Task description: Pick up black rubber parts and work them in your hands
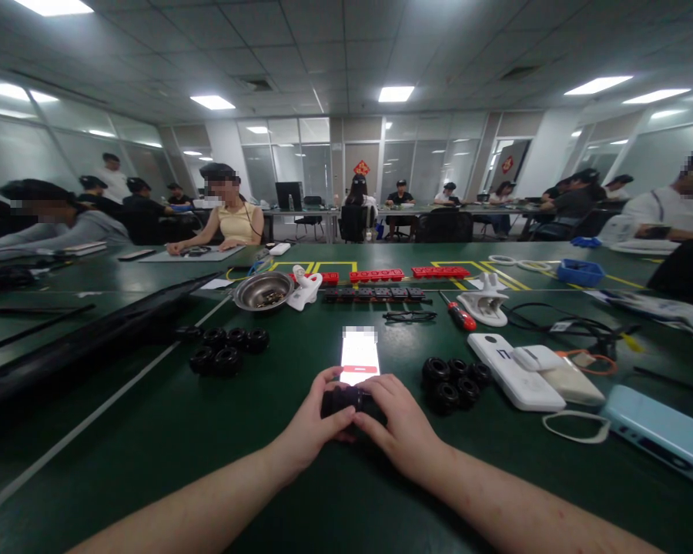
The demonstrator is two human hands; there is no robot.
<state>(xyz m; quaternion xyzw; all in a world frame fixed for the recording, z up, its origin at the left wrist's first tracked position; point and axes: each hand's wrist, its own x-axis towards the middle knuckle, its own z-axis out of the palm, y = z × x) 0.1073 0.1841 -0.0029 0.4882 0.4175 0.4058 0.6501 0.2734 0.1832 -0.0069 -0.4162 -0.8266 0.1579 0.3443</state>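
Note:
Close in front of me, both hands are wrapped round a black cylindrical part [355, 398]. My left hand [316, 412] is closed on its left end, and my right hand [400, 415] on its right end, the thumbs almost meeting at its middle. The fingers cover much of it, so its exact kind does not show. Just beyond the hands lies a phone [359, 352] with a bright screen. Several black, wheel-like round parts [227, 360] sit in a cluster to the left. A similar cluster of black round parts [446, 385] lies right of my right hand.
A metal bowl [264, 292] with small pieces stands at the back left beside a white stand [305, 291]. Red trays [376, 275], a black strip [375, 295], a screwdriver [460, 315], a white device [517, 373] and a light-blue case [661, 431] lie around. People sit farther off.

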